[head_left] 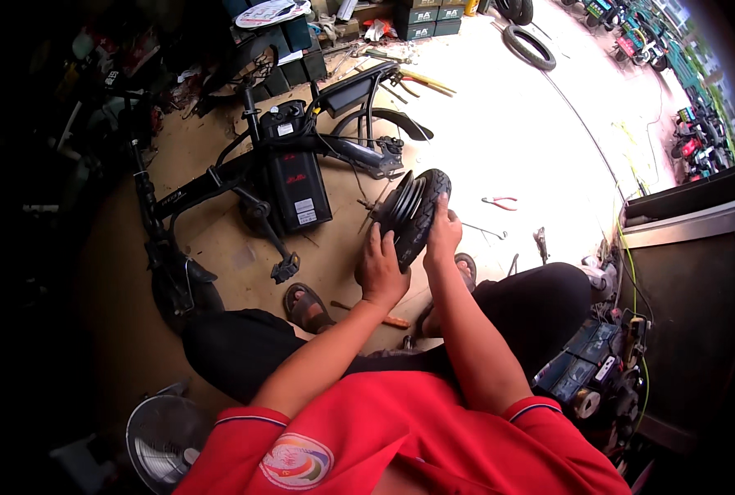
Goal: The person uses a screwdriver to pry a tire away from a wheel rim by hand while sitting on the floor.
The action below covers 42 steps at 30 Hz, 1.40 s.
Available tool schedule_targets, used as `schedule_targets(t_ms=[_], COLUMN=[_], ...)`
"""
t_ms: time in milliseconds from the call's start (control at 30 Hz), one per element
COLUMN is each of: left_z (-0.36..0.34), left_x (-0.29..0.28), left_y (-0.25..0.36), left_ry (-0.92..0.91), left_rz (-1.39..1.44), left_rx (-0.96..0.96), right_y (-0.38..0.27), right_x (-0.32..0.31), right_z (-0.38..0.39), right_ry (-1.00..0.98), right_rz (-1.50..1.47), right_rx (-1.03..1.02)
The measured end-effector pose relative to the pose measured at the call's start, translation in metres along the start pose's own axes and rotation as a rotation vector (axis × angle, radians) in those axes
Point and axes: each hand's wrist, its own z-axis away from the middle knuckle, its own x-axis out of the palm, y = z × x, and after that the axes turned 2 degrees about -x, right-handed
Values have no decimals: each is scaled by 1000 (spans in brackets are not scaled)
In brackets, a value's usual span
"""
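Between my two hands a small black wheel (418,221) with a treaded tyre stands tilted above the floor. My left hand (384,268) grips its near left side, fingers on the tyre and rim. On the tyre's right side, my right hand (443,235) is closed round the tread, its thumb hidden or unclear. Left of the wheel a black folding electric bike (211,183) lies on the floor, its rear end close to the wheel. A black battery case (300,186) sits at the bike's middle.
Pliers with red handles (499,203) lie right of the wheel. An orange-handled tool (395,322) is between my feet. A loose tyre (530,47) lies at the far right, boxes (419,31) at the back. A fan (166,437) stands lower left, a dark cabinet (685,289) at right.
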Motion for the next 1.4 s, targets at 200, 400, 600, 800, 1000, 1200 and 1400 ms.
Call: schedule_targets(t_ms=[200,400,600,800,1000,1200,1400], left_z=[-14,-29,-32,-66,-58,-80,-93], left_x=[-8,0,-1,-19,-13,-10,-25], left_y=[-7,7,2,8,19,21,21], left_ry=[0,10,45,-62,-93,-102,-180], left_rz=[77,41,-26,84,5,-21,-36], left_rx=[-46,30,37,-25,61,-10,-48], right_y=[167,277,273,163,-47,-148,-51], right_x=[-84,-103,-95,-45,-68,-151,-173], right_z=[0,27,27,-45,-159,-182,-123], right_ry=[-586,-1284,-1245,-1862,-1690,-1470,-1336], right_rz=[1255,1704,1592,2101,2544,2185,1249], right_rx=[-63,-502,-438,-555,-327,-452,-188])
